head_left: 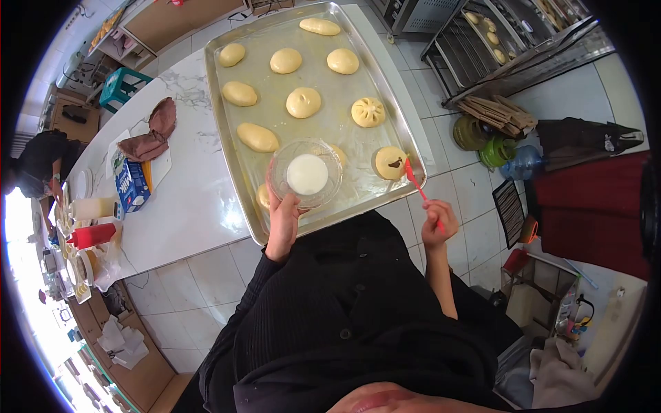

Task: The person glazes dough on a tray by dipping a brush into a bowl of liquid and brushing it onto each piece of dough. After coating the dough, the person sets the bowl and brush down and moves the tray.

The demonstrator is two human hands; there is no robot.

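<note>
My left hand (283,221) grips a clear bowl (307,174) of white liquid, held over the lower part of a large metal tray (237,199). Fingers of my right hand (439,221) are closed round the handle of a red brush (417,180). Its tip meets the right edge of a round dough piece (390,164) that has a dark patch on top. Several other dough pieces lie on the tray, among them a scored bun (368,111) and a round one (303,102) with small dents. The bowl partly hides two pieces.
Left of the tray on the marble table (186,199) are a brown cloth (153,134), a blue box (131,182) and a red bottle (91,236). Another person (41,162) is at the far left. A rack (475,51) and gas cylinders (475,132) stand right.
</note>
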